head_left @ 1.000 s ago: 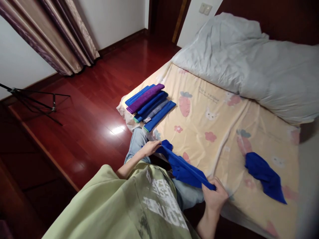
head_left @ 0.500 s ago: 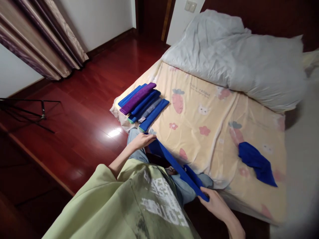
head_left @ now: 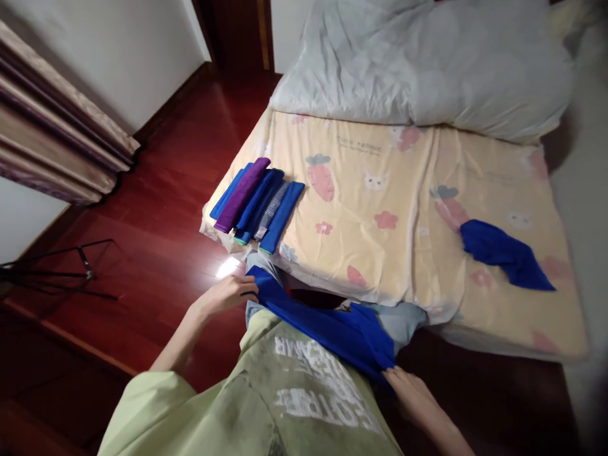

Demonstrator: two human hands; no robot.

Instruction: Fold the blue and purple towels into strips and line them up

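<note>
Both ends of a blue cloth [head_left: 327,328] are grasped: the left hand [head_left: 232,293] has its grip closed on one end, the right hand [head_left: 403,385] on the other. The cloth spans the lap, over the jeans [head_left: 406,323] and in front of the green shirt [head_left: 242,408], near the bed [head_left: 351,247]. Folded blue strips [head_left: 284,218], a purple strip [head_left: 243,195] and a grey patterned strip [head_left: 272,210] lie side by side at the bed's left; a crumpled dark-blue cloth [head_left: 506,253] lies well apart, at its right.

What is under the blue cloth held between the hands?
Pale blue trousers show past the edges of the held blue cloth; whatever its middle covers cannot be seen.
</note>
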